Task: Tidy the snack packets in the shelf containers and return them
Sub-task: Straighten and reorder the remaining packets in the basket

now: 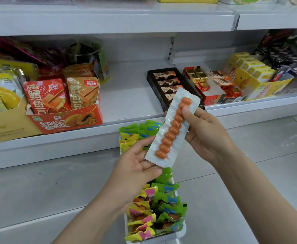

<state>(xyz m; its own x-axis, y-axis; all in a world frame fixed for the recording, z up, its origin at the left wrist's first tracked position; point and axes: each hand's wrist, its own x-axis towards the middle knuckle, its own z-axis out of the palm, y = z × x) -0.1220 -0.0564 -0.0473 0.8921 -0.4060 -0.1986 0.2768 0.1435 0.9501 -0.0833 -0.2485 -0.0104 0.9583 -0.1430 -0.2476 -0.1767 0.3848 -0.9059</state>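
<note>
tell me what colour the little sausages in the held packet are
Orange, in a white packet; the head view shows it best.

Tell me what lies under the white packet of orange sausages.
Under the white sausage packet: a long clear container of green, yellow and pink snack packets. Its middle is hidden by the packet and left hand.
</note>
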